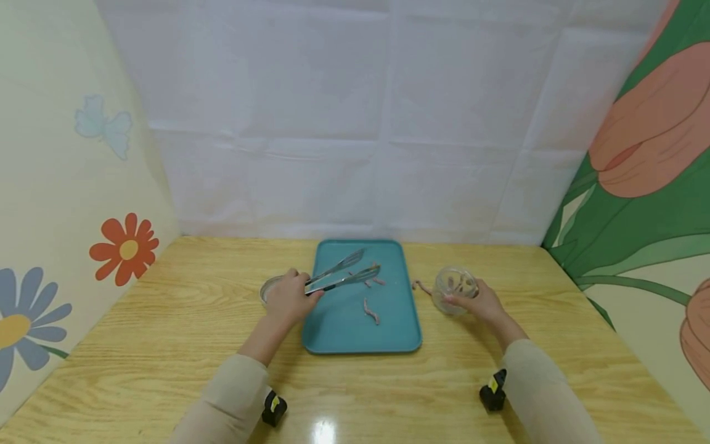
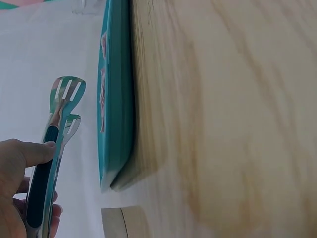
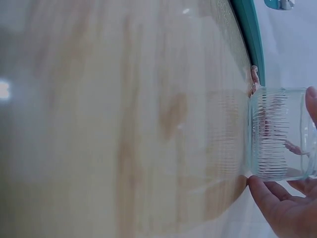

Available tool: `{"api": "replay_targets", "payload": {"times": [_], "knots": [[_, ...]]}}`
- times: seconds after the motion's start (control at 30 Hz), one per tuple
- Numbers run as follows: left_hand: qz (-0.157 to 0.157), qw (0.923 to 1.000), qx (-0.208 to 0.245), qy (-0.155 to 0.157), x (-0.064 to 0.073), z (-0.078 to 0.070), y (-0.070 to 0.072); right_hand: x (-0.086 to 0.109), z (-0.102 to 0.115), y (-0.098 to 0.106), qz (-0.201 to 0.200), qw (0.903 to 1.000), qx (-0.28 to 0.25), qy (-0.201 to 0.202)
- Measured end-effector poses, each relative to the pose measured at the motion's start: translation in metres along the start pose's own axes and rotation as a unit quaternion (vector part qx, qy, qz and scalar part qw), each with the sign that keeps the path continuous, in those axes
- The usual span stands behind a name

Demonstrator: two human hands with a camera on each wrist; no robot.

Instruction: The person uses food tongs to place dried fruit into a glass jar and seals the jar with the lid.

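Observation:
My left hand [image 1: 287,297] grips metal tongs [image 2: 43,168] by their dark handles, thumb laid along one arm. The tongs' slotted tips stand apart above the blue-green tray [image 1: 344,338], with nothing seen between them. Several thin, pinkish, worm-like pieces [image 1: 371,312] lie on the tray. With my right hand [image 1: 484,304] I hold a clear ribbed glass jar [image 3: 270,134] around its side, right of the tray; it stands on or very near the table. Similar pieces [image 3: 295,148] show inside the jar. Another pinkish piece [image 1: 423,287] lies on the table between tray and jar.
A round, shallow, lid-like thing [image 1: 266,290] lies left of the tray, partly hidden by my left hand. The wooden table [image 1: 166,327] meets a white sheet [image 1: 355,154] at the back. Painted panels [image 1: 654,246] stand at both sides.

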State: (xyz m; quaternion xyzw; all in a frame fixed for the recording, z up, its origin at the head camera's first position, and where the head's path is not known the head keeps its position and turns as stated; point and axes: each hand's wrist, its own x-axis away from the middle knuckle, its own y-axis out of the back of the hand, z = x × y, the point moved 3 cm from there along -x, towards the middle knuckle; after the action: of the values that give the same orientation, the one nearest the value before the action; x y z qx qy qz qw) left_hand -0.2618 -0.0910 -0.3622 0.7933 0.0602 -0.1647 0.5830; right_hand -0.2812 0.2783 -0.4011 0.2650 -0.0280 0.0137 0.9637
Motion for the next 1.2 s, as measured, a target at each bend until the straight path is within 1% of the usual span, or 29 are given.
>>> {"api": "replay_targets", "payload": {"times": [0.17, 0.37, 0.5, 0.63, 0.77, 0.87, 1.0, 1.1, 1.2], "knots": [[0.024, 0.9996, -0.013, 0.007, 0.000, 0.006, 0.002, 0.000, 0.001, 0.000, 0.002, 1.0000, 0.001, -0.002], [0.041, 0.9988, -0.017, 0.021, -0.001, 0.012, -0.001, 0.000, 0.001, 0.000, -0.002, 0.9999, 0.009, -0.004], [0.050, 0.9982, -0.024, 0.024, -0.004, 0.014, -0.003, 0.000, 0.001, 0.000, -0.003, 0.9999, 0.013, -0.007], [0.051, 0.9977, -0.044, 0.013, -0.006, 0.016, -0.005, 0.000, 0.001, 0.001, -0.001, 0.9999, 0.010, -0.006], [0.036, 0.9972, -0.064, -0.014, -0.005, 0.016, -0.007, 0.001, 0.001, 0.000, 0.000, 0.9999, 0.008, -0.006], [0.028, 0.9979, -0.051, -0.027, -0.004, 0.015, -0.007, 0.001, 0.001, 0.000, 0.000, 0.9999, 0.007, -0.013], [0.038, 0.9982, -0.038, -0.026, -0.002, 0.012, -0.006, 0.001, 0.001, 0.000, 0.000, 0.9998, 0.004, -0.017], [0.047, 0.9979, -0.039, -0.020, 0.000, 0.010, -0.005, 0.001, 0.001, 0.000, 0.000, 0.9999, 0.006, -0.015], [0.049, 0.9979, -0.038, -0.020, 0.001, 0.009, -0.005, 0.000, 0.001, 0.000, -0.001, 0.9999, 0.006, -0.014]]}}
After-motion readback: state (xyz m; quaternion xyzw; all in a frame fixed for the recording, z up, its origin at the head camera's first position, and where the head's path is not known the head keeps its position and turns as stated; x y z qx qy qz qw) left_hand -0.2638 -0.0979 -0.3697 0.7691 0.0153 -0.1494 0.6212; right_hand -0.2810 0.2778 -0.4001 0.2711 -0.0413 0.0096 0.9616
